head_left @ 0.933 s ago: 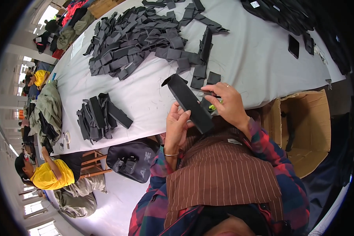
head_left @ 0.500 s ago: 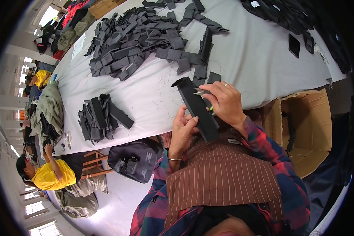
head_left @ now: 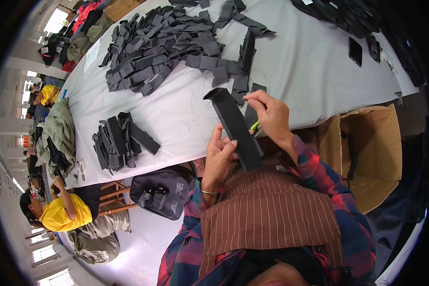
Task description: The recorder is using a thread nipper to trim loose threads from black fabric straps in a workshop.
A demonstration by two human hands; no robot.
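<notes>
My left hand grips a long black fabric band, folded flat, its far end looped open and tilted up over the table's near edge. The thumb lies on the band's face and the fingers are behind it. Just right of the band, my right hand is closed, thumb and forefinger pinched together; anything between those tips is too small to see. A yellow-green handle of small thread snips shows below its palm; the blades are hidden. Beyond the band lie loose dark fabric pieces.
A big heap of dark fabric pieces covers the far table; a smaller pile lies left. A phone and black garments are at right. An open cardboard box stands below. Someone in yellow works at left.
The right hand has lifted slightly away from the band, and the snips' metal tips no longer show. The left hand still holds the band, in nearly the same place.
</notes>
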